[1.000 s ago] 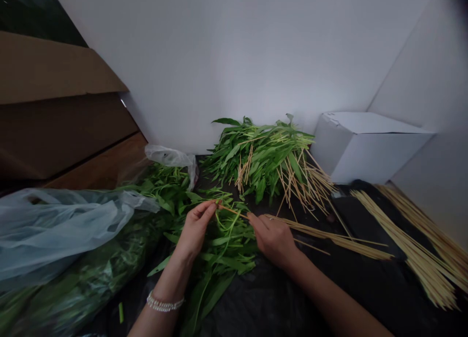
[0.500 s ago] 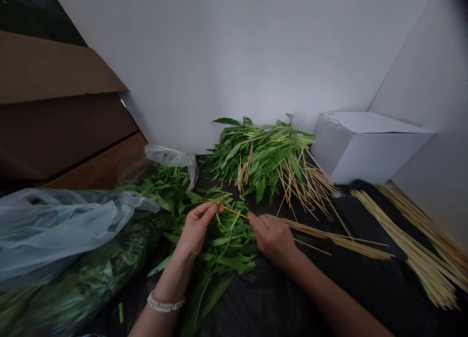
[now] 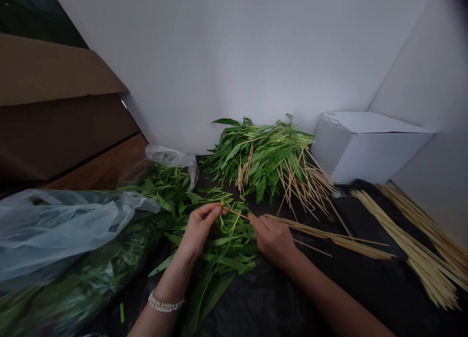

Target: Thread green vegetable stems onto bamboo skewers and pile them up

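In the middle, my right hand (image 3: 274,237) is closed round a thin wooden stick (image 3: 237,212) that points left. My left hand (image 3: 200,226), with a beaded bracelet (image 3: 165,303) on its wrist, pinches a green stem at the stick's left tip. Loose leafy greens (image 3: 219,259) lie beneath and between both hands. Several sticks (image 3: 329,235) lie to the right of my right hand, partly hidden by it. Beyond my hands, a heap of greens (image 3: 263,154) has many sticks (image 3: 307,181) poking out toward the right.
On the left are plastic bags (image 3: 66,230) with greens, and a cardboard box (image 3: 54,127) behind them. A white box (image 3: 376,144) stands at the back right against the wall. Bundles of pale sticks (image 3: 409,244) lie at the right on black plastic (image 3: 270,303).
My left fingers have shifted slightly right along the stick's tip, and the stem loop there looks smaller. My right hand has barely moved.
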Available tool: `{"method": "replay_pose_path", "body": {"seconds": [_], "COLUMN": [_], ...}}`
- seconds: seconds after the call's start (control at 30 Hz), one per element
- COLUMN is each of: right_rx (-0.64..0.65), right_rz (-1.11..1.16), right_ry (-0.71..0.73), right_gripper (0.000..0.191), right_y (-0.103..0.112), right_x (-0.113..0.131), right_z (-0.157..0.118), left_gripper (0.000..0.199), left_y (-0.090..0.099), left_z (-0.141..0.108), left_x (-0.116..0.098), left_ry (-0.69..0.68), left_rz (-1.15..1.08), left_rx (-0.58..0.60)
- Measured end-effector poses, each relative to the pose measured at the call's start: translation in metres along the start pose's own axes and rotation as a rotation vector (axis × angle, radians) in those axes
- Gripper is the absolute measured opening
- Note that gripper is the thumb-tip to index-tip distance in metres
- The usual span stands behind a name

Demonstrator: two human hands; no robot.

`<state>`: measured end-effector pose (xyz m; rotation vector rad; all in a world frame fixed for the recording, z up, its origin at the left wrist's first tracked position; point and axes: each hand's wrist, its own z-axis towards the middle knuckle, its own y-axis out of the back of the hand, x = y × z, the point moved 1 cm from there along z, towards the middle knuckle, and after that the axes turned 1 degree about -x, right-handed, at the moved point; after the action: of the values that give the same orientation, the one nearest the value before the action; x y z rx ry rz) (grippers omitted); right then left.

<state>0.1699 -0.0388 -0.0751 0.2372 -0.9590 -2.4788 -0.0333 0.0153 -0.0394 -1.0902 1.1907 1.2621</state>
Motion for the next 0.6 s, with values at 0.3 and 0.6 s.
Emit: {"method": "replay_pose_path", "body": {"seconds": [0.3,0.6], "right_rx": [0.01,-0.004], "right_rz": [-0.007,-0.003], "right_ry": [0.014,0.012], "right_gripper": [0.033,0.033], "right_y": [0.0006,-0.0006], "right_x": [0.001,0.0008], "right_z": [-0.0006,-0.0016], "left_gripper": [0.029,0.028], "left_y": [0.0003,-0.0035], "left_z": [0.0024,0.0012], "left_x": [0.0069,0.0026], "left_ry": [0.131,0.194], "left_rz": [-0.181,-0.204], "left_rx": [-0.003,0.048]}}
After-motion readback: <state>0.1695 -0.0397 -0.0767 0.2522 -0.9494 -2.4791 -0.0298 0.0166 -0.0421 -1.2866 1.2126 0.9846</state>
